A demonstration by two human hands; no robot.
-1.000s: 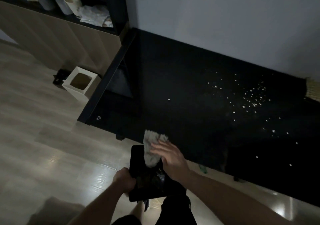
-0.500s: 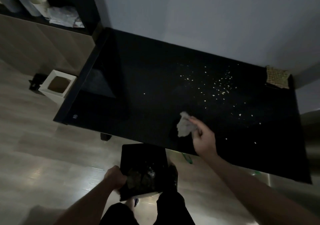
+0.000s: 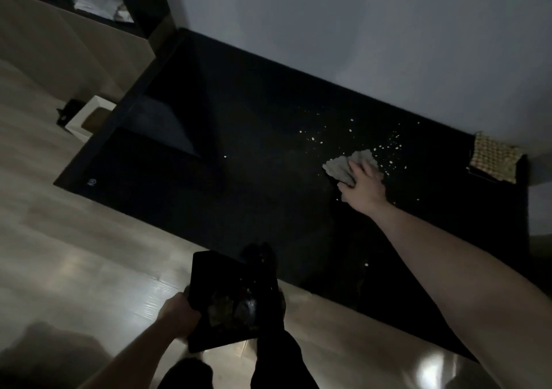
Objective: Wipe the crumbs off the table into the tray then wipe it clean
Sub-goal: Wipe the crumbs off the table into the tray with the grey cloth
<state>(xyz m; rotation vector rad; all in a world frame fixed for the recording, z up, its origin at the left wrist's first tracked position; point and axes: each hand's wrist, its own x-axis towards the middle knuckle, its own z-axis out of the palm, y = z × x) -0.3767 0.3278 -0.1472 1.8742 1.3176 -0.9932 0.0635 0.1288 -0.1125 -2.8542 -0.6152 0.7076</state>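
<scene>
Small white crumbs [image 3: 352, 137] beside the crumpled pale cloth [image 3: 343, 164] are pressed by the flat right hand [image 3: 363, 187], while the black flat tray [image 3: 233, 299] is gripped by the left hand [image 3: 179, 317].

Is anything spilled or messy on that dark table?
Yes. Pale crumbs lie scattered over the far right part of the table, around the cloth under the right hand. The left hand holds a tray at the near edge.

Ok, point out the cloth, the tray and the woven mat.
cloth [image 3: 339, 166], head view, on its bare left part beside the fingers.
tray [image 3: 218, 272], head view, on its dark upper left area.
woven mat [image 3: 493, 158], head view, on its middle.
</scene>
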